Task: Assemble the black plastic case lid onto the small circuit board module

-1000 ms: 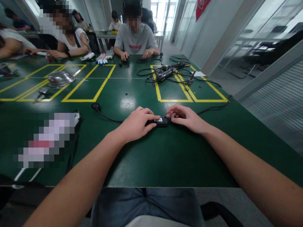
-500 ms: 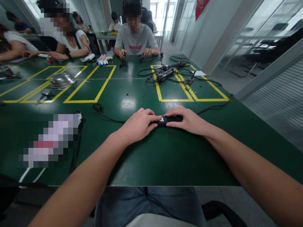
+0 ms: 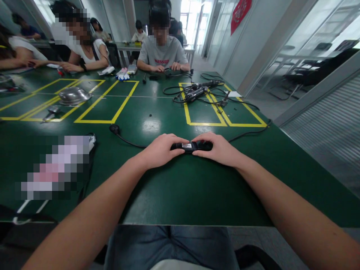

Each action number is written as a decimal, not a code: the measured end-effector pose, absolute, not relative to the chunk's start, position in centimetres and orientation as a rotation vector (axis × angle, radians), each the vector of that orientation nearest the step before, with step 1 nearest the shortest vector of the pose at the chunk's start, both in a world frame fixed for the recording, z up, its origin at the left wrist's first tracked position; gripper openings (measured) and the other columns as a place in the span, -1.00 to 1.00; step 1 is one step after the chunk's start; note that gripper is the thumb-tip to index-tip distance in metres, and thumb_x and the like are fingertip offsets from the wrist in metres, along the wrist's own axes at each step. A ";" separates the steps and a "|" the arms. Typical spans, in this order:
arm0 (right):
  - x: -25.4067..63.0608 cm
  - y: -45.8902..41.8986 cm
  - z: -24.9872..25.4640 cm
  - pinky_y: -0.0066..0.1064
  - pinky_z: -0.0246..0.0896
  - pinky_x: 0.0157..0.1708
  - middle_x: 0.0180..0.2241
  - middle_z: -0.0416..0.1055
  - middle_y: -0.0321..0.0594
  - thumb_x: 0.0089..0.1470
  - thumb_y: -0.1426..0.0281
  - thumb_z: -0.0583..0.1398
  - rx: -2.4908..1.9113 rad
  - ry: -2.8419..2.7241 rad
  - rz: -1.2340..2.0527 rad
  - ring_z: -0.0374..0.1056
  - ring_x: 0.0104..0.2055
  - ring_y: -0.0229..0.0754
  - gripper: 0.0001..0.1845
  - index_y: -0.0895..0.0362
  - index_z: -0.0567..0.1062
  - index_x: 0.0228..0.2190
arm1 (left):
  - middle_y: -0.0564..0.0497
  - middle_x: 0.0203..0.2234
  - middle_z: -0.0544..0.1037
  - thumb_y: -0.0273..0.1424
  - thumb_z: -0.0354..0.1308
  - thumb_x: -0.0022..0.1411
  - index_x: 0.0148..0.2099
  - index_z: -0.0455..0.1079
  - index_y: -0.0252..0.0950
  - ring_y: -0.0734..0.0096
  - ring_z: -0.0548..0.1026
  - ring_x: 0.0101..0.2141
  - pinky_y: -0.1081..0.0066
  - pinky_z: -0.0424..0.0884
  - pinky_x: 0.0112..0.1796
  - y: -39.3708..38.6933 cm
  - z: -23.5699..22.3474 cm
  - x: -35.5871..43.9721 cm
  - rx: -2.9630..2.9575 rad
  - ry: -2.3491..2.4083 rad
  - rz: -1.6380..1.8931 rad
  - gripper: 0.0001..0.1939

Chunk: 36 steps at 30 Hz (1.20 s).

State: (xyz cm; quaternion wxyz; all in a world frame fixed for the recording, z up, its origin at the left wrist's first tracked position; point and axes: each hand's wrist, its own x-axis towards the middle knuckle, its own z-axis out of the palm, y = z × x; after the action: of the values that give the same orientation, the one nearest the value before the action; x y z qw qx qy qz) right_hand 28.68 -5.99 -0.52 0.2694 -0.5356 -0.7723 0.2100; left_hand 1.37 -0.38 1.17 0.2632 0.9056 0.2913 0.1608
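Black plastic shows between the person's hands: a small inline box (image 3: 187,146) with a white label, on or just above the green table (image 3: 197,195), near its front edge. The left hand (image 3: 159,152), half curled, grips its left end between thumb and fingers; the right hand (image 3: 222,150), similarly curled, pinches its right end. A cord (image 3: 129,141) runs leftward to a black plug (image 3: 114,129); another cable (image 3: 247,133) trails right.
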 end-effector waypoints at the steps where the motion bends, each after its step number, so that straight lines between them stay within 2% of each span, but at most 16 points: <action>1: 28.6 -6.0 -0.6 0.01 0.53 0.04 -0.07 0.77 -0.12 0.16 0.10 0.52 -1.452 -2.073 0.565 0.61 -0.03 0.15 -0.62 -0.06 0.80 -0.02 | -0.09 0.09 0.79 -0.33 0.30 0.54 0.29 0.68 -0.14 0.11 0.71 0.06 0.12 0.57 0.18 -0.3 1.2 1.3 2.406 0.797 0.447 -0.65; 6: 28.4 -6.1 -0.8 0.00 0.55 0.03 -0.04 0.75 -0.11 0.21 0.07 0.46 -1.453 -2.005 0.585 0.61 -0.05 0.13 -0.58 -0.02 0.75 0.02 | -0.06 0.07 0.81 -0.31 0.24 0.57 0.23 0.67 -0.21 0.17 0.74 0.02 0.20 0.60 0.11 0.2 0.8 1.4 2.170 0.822 0.545 -0.69; 10: 28.3 -6.2 -0.8 -0.01 0.57 0.00 -0.11 0.73 -0.11 0.19 0.08 0.46 -1.432 -1.955 0.608 0.61 -0.10 0.09 -0.49 0.00 0.67 0.11 | -0.10 0.02 0.79 -0.31 0.27 0.55 0.17 0.62 -0.20 0.16 0.72 -0.08 0.16 0.62 0.03 0.8 0.1 1.2 2.203 1.055 0.676 -0.76; 15: 28.2 -6.2 -0.6 -0.07 0.56 -0.11 -0.26 0.69 -0.13 0.24 0.17 0.39 -1.384 -1.975 0.642 0.57 -0.23 0.02 -0.79 0.03 0.69 -0.18 | -0.10 -0.18 0.72 -0.35 0.31 0.49 -0.01 0.57 -0.20 0.04 0.65 -0.10 0.06 0.59 -0.01 1.3 -0.5 0.6 2.445 1.305 0.642 -0.91; 17: 28.1 -6.2 -0.5 -0.09 0.54 -0.14 -0.28 0.68 -0.13 0.23 0.21 0.37 -1.369 -1.993 0.653 0.55 -0.26 0.00 -0.84 0.03 0.69 -0.27 | -0.13 -0.13 0.72 -0.40 0.25 0.51 -0.06 0.57 -0.21 0.02 0.64 -0.05 0.02 0.59 0.04 1.2 -0.3 0.4 2.478 1.281 0.595 -0.93; 20: 28.2 -6.2 -0.4 -0.11 0.53 -0.14 -0.28 0.67 -0.14 0.20 0.22 0.37 -1.363 -1.996 0.679 0.54 -0.26 -0.01 -0.84 0.03 0.70 -0.29 | -0.21 0.13 0.65 -0.40 0.23 0.51 -0.10 0.60 -0.24 -0.03 0.60 0.11 -0.07 0.53 0.21 0.7 0.4 0.3 2.564 1.210 0.663 -0.88; 21: 28.2 -6.2 -0.4 -0.12 0.52 -0.14 -0.29 0.67 -0.15 0.19 0.22 0.38 -1.367 -1.996 0.689 0.53 -0.26 -0.02 -0.84 0.03 0.70 -0.29 | -0.22 0.15 0.63 -0.38 0.23 0.51 -0.10 0.61 -0.25 -0.04 0.59 0.12 -0.06 0.52 0.21 0.5 0.7 0.3 2.590 1.189 0.688 -0.87; 25: 28.2 -6.2 -0.3 -0.17 0.49 -0.16 -0.31 0.66 -0.18 0.21 0.22 0.38 -1.387 -2.000 0.707 0.52 -0.28 -0.05 -0.84 0.03 0.72 -0.27 | -0.11 -0.16 0.64 -0.33 0.27 0.49 -0.13 0.58 -0.24 0.09 0.62 -0.12 0.10 0.56 -0.01 -0.4 1.5 0.5 2.638 0.982 0.504 -0.88; 27: 28.1 -6.2 -0.4 -0.20 0.46 -0.21 -0.32 0.67 -0.19 0.22 0.23 0.38 -1.384 -2.006 0.682 0.51 -0.30 -0.07 -0.84 0.04 0.72 -0.28 | -0.07 -0.23 0.63 -0.35 0.29 0.48 -0.14 0.55 -0.23 0.13 0.60 -0.18 0.17 0.52 -0.08 -0.6 1.6 0.6 2.649 0.947 0.408 -0.91; 36: 28.0 -6.3 -0.7 -0.26 0.42 -0.27 -0.34 0.67 -0.19 0.21 0.32 0.37 -1.343 -2.028 0.562 0.50 -0.33 -0.10 -0.90 0.05 0.73 -0.31 | -0.04 -0.21 0.68 -0.38 0.26 0.51 -0.10 0.51 -0.21 0.16 0.60 -0.22 0.22 0.40 -0.17 -0.7 1.9 0.9 2.565 1.025 0.290 -0.96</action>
State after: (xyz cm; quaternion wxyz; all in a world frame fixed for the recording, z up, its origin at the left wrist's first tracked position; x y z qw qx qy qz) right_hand 28.01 -6.35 -0.67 0.3169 -0.5104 -0.7705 0.2134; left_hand 0.93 -0.72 1.89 0.1813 0.9083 0.3628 0.1027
